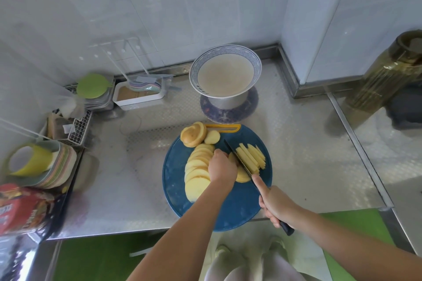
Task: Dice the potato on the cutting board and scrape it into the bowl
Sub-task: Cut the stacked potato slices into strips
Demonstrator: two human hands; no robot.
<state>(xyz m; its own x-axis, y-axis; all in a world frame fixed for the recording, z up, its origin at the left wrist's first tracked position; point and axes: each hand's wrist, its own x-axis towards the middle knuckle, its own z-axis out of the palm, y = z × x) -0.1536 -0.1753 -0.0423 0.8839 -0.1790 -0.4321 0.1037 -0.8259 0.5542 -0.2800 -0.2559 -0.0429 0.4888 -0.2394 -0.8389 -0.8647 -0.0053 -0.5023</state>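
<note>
A round blue cutting board [173, 180] lies at the counter's front edge. On it a row of yellow potato slices [196, 173] overlaps at the left, and an uncut potato end [193, 133] sits at the back. My left hand [221, 167] presses down on a small stack of slices. My right hand [277, 206] grips a dark-handled knife [239, 158], forefinger along the spine; its blade stands in the stack, with cut potato sticks [251, 156] to its right. The bowl [225, 70], white with a blue patterned rim, stands behind the board, apart from it.
The bowl sits on a metal pot over a patterned mat [228, 109]. A white container [137, 96], a green lid [92, 85], a wire rack [78, 129] and stacked plates [54, 164] crowd the left. A dark ribbed jar [386, 75] stands at the right. Tiled walls close the back.
</note>
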